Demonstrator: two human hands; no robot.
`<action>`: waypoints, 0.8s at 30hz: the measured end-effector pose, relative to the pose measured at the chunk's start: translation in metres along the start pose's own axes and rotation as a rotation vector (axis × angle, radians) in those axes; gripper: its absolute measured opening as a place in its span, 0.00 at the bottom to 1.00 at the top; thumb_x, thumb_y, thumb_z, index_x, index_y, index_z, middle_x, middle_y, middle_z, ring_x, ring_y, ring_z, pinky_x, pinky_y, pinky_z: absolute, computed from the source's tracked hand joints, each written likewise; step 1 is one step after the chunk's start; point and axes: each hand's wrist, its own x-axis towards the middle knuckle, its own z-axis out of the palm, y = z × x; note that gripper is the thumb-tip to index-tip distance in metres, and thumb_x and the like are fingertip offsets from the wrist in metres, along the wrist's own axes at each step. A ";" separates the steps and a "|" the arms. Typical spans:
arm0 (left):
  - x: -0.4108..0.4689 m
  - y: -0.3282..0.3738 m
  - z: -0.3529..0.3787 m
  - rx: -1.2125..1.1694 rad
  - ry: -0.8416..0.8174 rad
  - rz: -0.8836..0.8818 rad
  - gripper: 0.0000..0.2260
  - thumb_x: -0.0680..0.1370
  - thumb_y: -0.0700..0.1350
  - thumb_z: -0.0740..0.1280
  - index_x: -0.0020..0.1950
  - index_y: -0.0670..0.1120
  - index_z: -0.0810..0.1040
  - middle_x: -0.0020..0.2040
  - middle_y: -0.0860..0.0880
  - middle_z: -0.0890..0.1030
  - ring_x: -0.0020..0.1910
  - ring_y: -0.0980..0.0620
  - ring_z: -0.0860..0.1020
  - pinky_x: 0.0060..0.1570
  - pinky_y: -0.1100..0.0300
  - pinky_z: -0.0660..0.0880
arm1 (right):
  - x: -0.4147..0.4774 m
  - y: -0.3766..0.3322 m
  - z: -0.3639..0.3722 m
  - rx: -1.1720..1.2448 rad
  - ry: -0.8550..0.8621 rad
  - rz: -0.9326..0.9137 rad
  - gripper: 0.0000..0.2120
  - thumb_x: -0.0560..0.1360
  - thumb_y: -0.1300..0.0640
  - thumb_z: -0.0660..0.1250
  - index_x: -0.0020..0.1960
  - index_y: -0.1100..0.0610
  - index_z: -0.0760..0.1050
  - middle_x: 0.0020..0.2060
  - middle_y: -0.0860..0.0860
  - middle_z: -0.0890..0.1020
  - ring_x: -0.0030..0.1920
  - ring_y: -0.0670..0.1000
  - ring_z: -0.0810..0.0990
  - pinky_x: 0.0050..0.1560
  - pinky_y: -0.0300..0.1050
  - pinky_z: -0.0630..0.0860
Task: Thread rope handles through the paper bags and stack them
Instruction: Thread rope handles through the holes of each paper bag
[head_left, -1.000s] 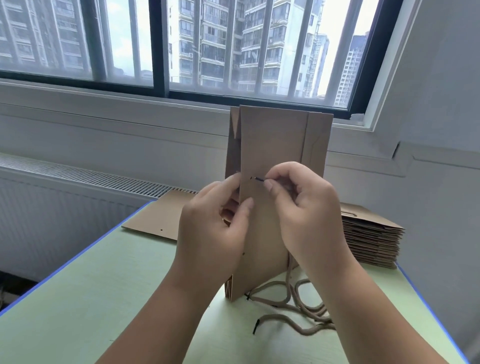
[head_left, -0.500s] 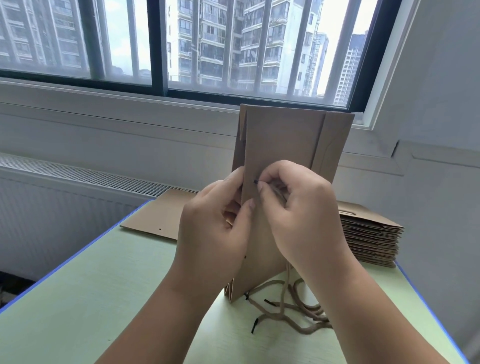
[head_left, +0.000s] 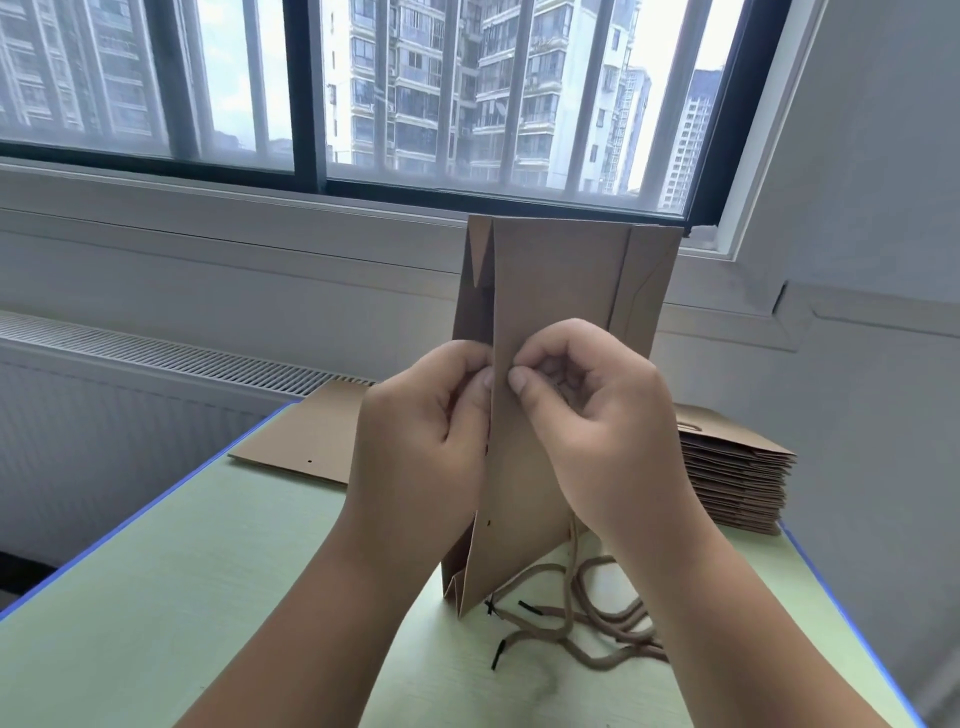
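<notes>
A folded brown paper bag (head_left: 561, 280) stands on edge on the green table (head_left: 156, 623), its lower end resting on the tabletop. My left hand (head_left: 421, 441) grips the bag's near edge from the left, thumb against the paper. My right hand (head_left: 587, 431) pinches at the bag's face with thumb and forefinger; the rope tip is hidden under the fingers. A tan rope (head_left: 574, 551) hangs down from under my right hand. More tan rope handles (head_left: 587, 623) with black tips lie coiled on the table beside the bag's lower end.
A stack of flat brown bags (head_left: 737, 483) sits at the back right of the table. One flat bag (head_left: 306, 431) lies at the back left. Blue table edges run along both sides. A radiator grille and a barred window are behind.
The black rope tip seen beside my right fingers earlier is now hidden at the bag's face. Both hands stay closed on the bag, which tilted slightly and came back upright.
</notes>
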 end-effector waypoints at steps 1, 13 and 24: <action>-0.001 0.000 0.001 0.028 0.003 0.006 0.09 0.84 0.42 0.64 0.47 0.49 0.82 0.33 0.49 0.79 0.30 0.48 0.74 0.29 0.54 0.71 | 0.000 0.000 -0.001 0.043 -0.006 0.013 0.07 0.75 0.70 0.70 0.43 0.59 0.79 0.35 0.47 0.79 0.36 0.42 0.77 0.40 0.31 0.71; -0.011 -0.003 0.001 -0.099 -0.074 -0.133 0.09 0.81 0.45 0.65 0.41 0.47 0.79 0.29 0.54 0.77 0.28 0.57 0.74 0.30 0.67 0.70 | -0.001 0.006 -0.009 0.179 -0.091 0.056 0.07 0.75 0.71 0.70 0.44 0.61 0.78 0.34 0.43 0.79 0.36 0.41 0.77 0.40 0.31 0.71; -0.010 -0.014 -0.013 0.110 -0.234 -0.033 0.08 0.80 0.48 0.63 0.42 0.50 0.77 0.33 0.48 0.77 0.33 0.45 0.73 0.33 0.49 0.72 | -0.014 0.023 -0.021 0.018 -0.221 0.209 0.09 0.77 0.65 0.70 0.43 0.52 0.79 0.37 0.52 0.83 0.40 0.58 0.81 0.44 0.55 0.78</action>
